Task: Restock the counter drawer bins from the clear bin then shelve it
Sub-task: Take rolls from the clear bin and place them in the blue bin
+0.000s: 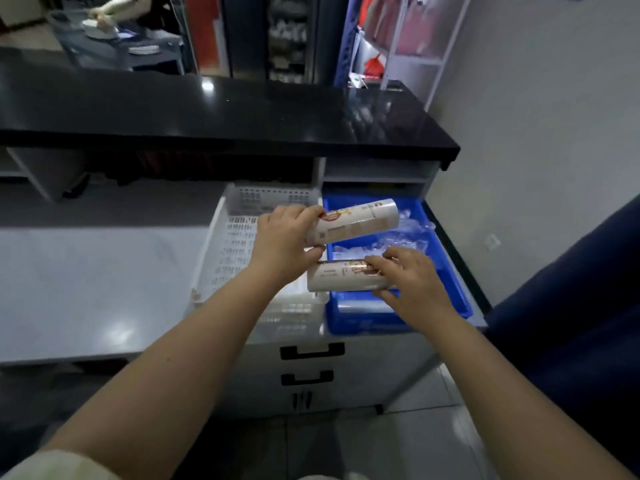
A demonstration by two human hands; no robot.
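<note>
Two bins sit side by side on the grey counter: a white slotted bin [221, 244] on the left and a blue bin [446, 271] on the right, which holds clear plastic packets [408, 233]. My left hand [284, 244] grips the left end of a white printed tube-shaped pack [360, 221], held tilted above the blue bin's far half. My right hand [412, 275] holds a second white pack with a copper band [336, 275], lying level across the seam between the two bins. The white bin's near part is hidden by my left forearm.
A black glossy countertop [242, 112] overhangs the bins with open cubbies beneath. Below the bins are drawers with black handles [311, 351]. A dark blue surface [571, 323] stands at the right. Another person works at a table [114, 32] far back left.
</note>
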